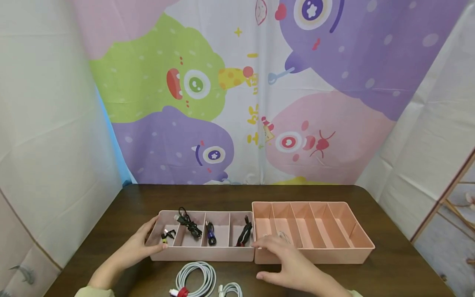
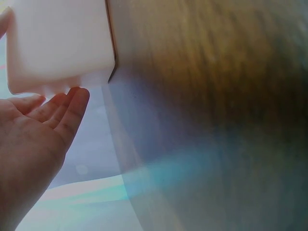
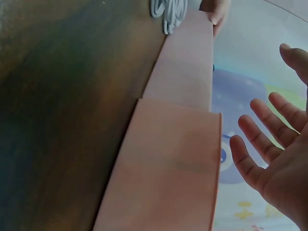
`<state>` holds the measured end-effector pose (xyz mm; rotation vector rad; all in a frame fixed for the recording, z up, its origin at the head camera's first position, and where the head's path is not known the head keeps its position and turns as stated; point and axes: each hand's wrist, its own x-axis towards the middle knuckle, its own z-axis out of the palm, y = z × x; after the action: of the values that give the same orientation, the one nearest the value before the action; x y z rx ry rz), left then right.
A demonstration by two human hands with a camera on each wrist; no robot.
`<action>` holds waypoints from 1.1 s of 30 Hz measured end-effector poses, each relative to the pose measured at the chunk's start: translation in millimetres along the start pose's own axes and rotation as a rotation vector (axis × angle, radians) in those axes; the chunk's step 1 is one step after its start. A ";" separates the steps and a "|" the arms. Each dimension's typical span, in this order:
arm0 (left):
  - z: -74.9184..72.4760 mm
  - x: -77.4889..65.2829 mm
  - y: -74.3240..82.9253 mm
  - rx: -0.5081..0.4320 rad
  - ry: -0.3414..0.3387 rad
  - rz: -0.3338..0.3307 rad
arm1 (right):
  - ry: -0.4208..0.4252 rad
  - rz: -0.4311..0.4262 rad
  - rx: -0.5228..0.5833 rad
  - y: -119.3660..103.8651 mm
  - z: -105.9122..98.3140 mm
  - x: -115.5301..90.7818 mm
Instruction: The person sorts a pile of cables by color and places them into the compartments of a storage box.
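My left hand (image 1: 135,243) grips the left end of a pale pink divided storage box (image 1: 208,253), thumb at its front corner and fingers at its back corner. In the left wrist view, fingertips (image 2: 77,96) lie against the end of the box. My right hand (image 1: 293,264) is spread above the front left corner of a peach divided box (image 1: 326,256), holding nothing. Black cables (image 1: 190,225) lie in the pale box, one cable (image 1: 211,235) with a purple tie. Inside the peach box, a white cable (image 1: 285,236) shows partly behind the right hand.
A coiled white cable (image 1: 200,284) with a red tie (image 1: 182,292) lies in front of the pale box, beside a smaller white coil (image 1: 233,288). Both boxes stand side by side on the dark wooden table (image 1: 393,255). A cartoon curtain (image 1: 245,165) hangs behind.
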<state>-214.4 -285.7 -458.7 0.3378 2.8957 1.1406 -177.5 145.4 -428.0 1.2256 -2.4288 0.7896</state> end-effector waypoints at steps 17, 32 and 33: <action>0.1 0.1 0.4 0.014 -0.002 -0.004 | -0.319 0.124 0.189 -1.4 18.2 0.3; -0.3 0.4 0.1 0.009 -0.014 -0.014 | -0.451 0.055 0.276 5.8 39.9 -2.9; -0.3 0.5 -0.3 0.009 -0.015 -0.013 | -0.460 0.043 0.274 6.3 40.9 -2.7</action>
<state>-214.9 -286.0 -458.6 0.3252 2.8864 1.1184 -182.0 125.7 -464.3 1.6126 -2.7824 0.9671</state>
